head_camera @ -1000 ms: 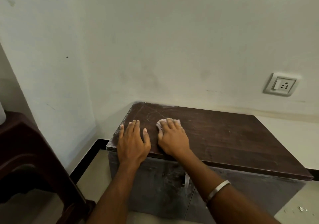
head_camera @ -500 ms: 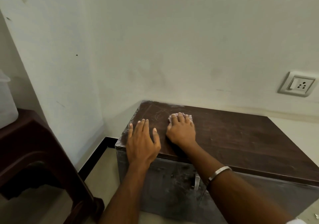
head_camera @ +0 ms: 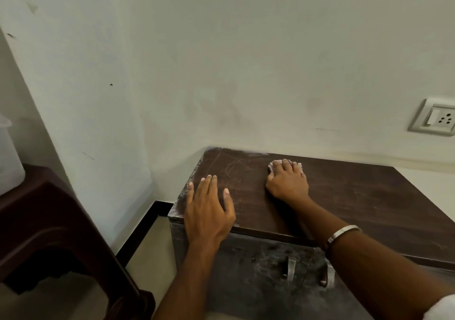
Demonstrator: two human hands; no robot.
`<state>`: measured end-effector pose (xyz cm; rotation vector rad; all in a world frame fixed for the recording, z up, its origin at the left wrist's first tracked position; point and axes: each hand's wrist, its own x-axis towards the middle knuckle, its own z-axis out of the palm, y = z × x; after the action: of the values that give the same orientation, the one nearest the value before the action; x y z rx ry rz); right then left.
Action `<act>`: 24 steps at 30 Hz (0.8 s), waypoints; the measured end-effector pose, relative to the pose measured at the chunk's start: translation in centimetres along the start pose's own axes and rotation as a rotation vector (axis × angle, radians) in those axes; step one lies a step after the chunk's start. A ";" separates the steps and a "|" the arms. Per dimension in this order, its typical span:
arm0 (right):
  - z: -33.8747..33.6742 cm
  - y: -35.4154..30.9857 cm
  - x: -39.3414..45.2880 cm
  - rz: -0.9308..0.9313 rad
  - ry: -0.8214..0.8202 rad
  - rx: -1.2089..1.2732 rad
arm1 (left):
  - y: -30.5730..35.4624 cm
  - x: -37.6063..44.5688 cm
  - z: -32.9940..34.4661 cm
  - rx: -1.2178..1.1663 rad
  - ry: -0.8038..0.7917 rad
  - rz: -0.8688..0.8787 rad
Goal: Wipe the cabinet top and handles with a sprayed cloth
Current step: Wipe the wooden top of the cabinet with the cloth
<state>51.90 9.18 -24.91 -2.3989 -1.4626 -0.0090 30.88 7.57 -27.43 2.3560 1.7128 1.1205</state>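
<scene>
right hand (head_camera: 288, 184) is flat on the cloth (head_camera: 285, 165), fingers laid out straight over it, pressing rather than pinching. only a pale checked edge peeks out past the fingertips. that spread palm makes sense: more of the cloth bears on the top (head_camera: 357, 196) at once.

the cloth sits toward the far edge of the top, about 11 o'clock from its middle, near the wall (head_camera: 221, 73). dusty scuffs and a pale smear show at 10 o'clock from it, in the back-left corner, so that patch looks like the target of this pass.

left hand (head_camera: 209, 209) lies open and empty at the near-left corner, 7 o'clock from the cloth, fingers loosely spread, palm down on the wood. my read is that it is there to brace the body for the reach, not to clean.

two metal handles (head_camera: 291, 266) hang on the front face at 6 o'clock from the cloth, with grey streaks around them. they seem untouched, and most of the top at 3 o'clock looks unwiped too, so the job seems early. a bangle (head_camera: 344, 232) rides on the right wrist.
</scene>
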 end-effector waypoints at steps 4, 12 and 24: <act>0.8 -2.7 0.4 -0.011 0.012 0.015 | 0.0 0.0 0.0 0.002 0.008 0.000; 2.1 -5.7 1.3 -0.208 -0.025 0.059 | -0.2 0.1 0.2 0.006 0.012 0.011; 0.1 0.8 5.4 0.030 -0.010 -0.030 | -0.2 0.0 0.2 0.000 0.003 0.011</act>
<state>55.08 13.53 -24.31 -2.4477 -1.4412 -0.0125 30.79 7.71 -27.64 2.3676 1.7027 1.1262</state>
